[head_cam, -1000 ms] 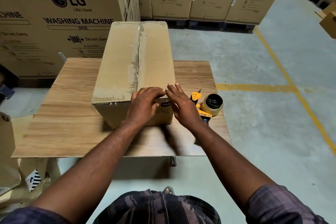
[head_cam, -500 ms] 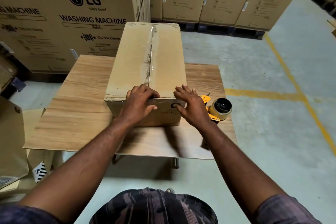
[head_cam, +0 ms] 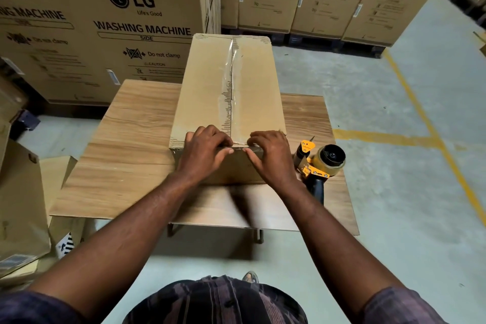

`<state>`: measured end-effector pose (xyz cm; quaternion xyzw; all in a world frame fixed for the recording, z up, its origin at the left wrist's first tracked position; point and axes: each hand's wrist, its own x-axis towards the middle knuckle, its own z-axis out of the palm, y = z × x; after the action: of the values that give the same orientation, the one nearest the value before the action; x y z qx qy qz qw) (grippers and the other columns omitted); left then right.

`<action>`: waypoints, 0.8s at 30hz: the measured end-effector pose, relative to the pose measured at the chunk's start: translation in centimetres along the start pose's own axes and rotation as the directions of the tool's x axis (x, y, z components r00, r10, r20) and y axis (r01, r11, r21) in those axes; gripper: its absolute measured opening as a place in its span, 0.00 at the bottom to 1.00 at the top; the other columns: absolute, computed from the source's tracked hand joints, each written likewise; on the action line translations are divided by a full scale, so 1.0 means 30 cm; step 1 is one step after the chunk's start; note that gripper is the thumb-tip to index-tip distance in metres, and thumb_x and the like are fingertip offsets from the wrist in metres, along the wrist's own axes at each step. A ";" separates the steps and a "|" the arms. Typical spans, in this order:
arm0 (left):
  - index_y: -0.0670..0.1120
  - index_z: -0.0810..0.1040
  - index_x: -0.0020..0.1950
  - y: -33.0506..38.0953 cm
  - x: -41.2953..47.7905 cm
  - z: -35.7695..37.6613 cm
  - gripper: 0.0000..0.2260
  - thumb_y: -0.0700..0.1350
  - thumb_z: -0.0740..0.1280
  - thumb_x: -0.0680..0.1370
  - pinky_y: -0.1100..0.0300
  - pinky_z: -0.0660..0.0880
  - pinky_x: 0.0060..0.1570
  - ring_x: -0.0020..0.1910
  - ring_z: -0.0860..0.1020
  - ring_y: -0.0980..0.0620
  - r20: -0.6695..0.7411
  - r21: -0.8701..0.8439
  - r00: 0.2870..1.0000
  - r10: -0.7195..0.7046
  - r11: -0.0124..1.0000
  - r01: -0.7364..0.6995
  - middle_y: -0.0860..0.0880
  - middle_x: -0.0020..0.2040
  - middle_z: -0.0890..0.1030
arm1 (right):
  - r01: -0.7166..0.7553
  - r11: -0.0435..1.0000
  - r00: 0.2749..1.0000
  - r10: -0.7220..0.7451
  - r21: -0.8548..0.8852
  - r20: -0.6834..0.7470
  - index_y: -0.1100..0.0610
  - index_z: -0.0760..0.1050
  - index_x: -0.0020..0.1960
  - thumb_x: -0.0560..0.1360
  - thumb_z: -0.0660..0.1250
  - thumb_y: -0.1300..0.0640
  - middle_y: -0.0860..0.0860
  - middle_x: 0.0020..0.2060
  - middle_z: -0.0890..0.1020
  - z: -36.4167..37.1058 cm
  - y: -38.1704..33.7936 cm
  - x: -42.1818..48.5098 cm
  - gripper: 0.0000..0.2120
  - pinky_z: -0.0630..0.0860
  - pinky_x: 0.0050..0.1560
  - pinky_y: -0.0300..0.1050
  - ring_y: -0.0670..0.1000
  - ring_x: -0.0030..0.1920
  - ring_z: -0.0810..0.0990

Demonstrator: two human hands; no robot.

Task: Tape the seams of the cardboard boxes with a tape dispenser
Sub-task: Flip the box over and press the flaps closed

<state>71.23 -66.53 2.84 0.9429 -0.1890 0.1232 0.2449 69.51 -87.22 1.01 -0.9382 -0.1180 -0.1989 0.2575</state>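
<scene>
The left hand and right hand curled over the box's near edge, pressing the tape end down; next probably called for retaking the dispenser.

Brown cardboard box, top seam taped, near edge pinched by left hand and right hand; yellow tape dispenser lies just right of them.

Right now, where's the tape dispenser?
In the head view, the tape dispenser lies on the wooden table, just right of the cardboard box, beside the right hand, which isn't holding it.
</scene>
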 end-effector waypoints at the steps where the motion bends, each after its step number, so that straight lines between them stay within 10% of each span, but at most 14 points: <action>1: 0.55 0.81 0.51 -0.023 -0.005 -0.012 0.11 0.51 0.77 0.72 0.51 0.66 0.49 0.52 0.77 0.46 -0.005 0.011 1.000 -0.016 1.000 0.016 0.52 0.49 0.78 | -0.002 1.000 1.000 0.002 -0.001 -0.017 0.54 0.82 0.50 0.74 0.74 0.52 0.50 0.54 0.83 0.008 -0.013 0.003 0.08 0.72 0.60 0.53 0.55 0.54 0.77; 6: 0.55 0.79 0.61 -0.088 -0.046 -0.048 0.24 0.44 0.79 0.68 0.50 0.67 0.52 0.55 0.75 0.46 0.095 0.086 0.995 0.022 0.996 -0.030 0.52 0.55 0.77 | -0.031 0.994 0.999 0.033 -0.107 0.017 0.55 0.78 0.55 0.69 0.74 0.59 0.52 0.56 0.79 0.021 -0.038 -0.025 0.15 0.73 0.55 0.54 0.57 0.54 0.74; 24: 0.54 0.81 0.51 -0.272 -0.064 -0.133 0.11 0.54 0.76 0.72 0.52 0.69 0.50 0.52 0.74 0.49 -0.027 -0.052 0.999 -0.021 0.998 0.020 0.53 0.49 0.77 | -0.059 0.995 0.996 0.064 -0.085 0.063 0.53 0.78 0.54 0.72 0.72 0.49 0.53 0.51 0.78 0.112 -0.261 0.075 0.13 0.70 0.51 0.53 0.57 0.53 0.74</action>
<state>72.35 -57.34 2.23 0.9363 -0.1791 0.1288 0.2731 70.02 -78.60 2.75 -0.9573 -0.0891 -0.1647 0.2202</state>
